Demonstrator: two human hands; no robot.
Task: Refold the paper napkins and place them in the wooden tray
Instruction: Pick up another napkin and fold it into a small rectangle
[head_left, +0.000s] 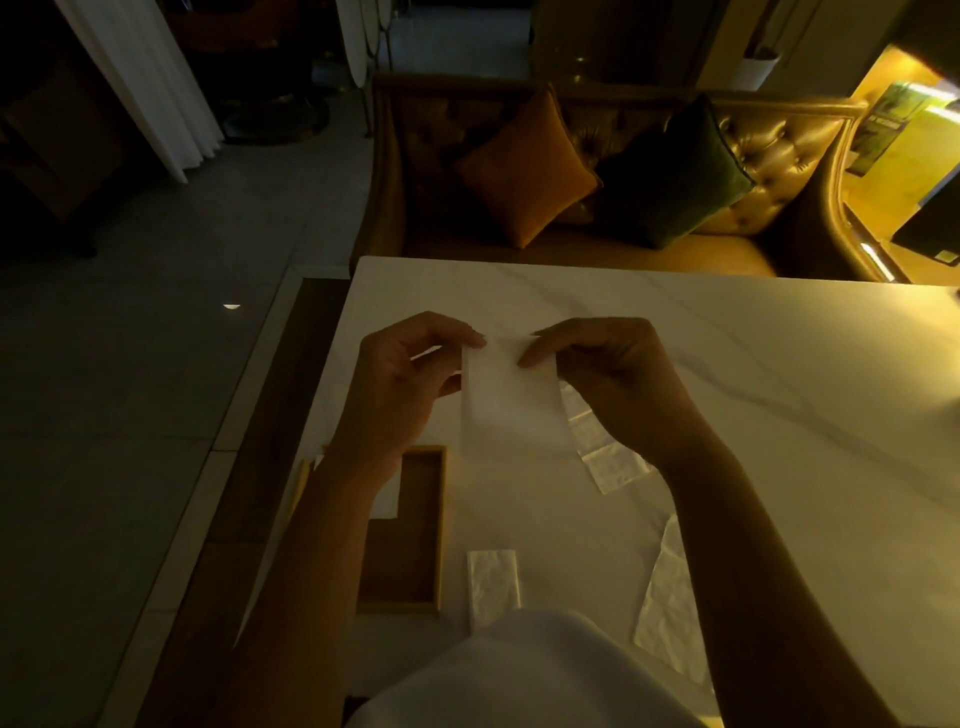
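Left hand (400, 387) and right hand (615, 382) pinch a raised napkin (511, 410); the wooden tray (418, 535) holds one white sheet (387, 500).

Dim, warm-tinted view — yellow glow upper right, edges bowed.

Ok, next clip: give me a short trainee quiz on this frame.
1. True or false: the left hand and right hand both pinch the held napkin.
2. The tray sits: A) on the table, left of the held napkin; B) on the floor; C) right of the right arm.
3. What white thing lies in the tray?
Key: 1 true; 2 A; 3 a second napkin, partly behind the left forearm.
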